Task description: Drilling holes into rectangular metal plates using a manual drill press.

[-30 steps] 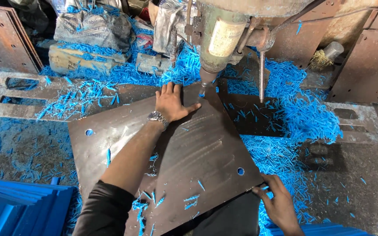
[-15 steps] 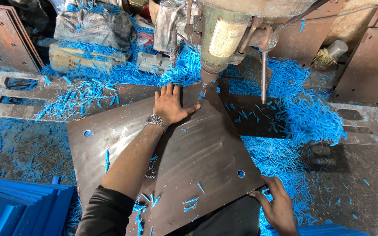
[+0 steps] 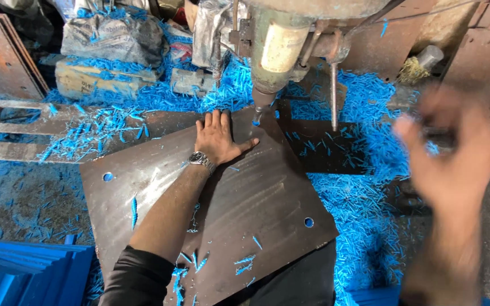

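Note:
A dark square steel plate (image 3: 245, 198) with round holes near its corners lies under a drill press (image 3: 276, 48). The drill bit (image 3: 258, 116) stands at the plate's far corner. My left hand (image 3: 218, 139), a wristwatch on the wrist, lies flat with fingers spread on the plate just left of the bit. My right hand (image 3: 452, 158) is raised in the air at the right, blurred by motion, fingers apart and holding nothing, off the plate.
Blue shavings (image 3: 364, 192) cover the bench around and on the plate. The press's feed handle rod (image 3: 334, 96) hangs right of the bit. Slotted metal plates (image 3: 12, 127) lie at left, blue sheets (image 3: 24, 272) at lower left, bags (image 3: 114, 37) at the back.
My right hand has let go of the plate's near right edge and swung up to the right. The left hand stays pressed on the plate.

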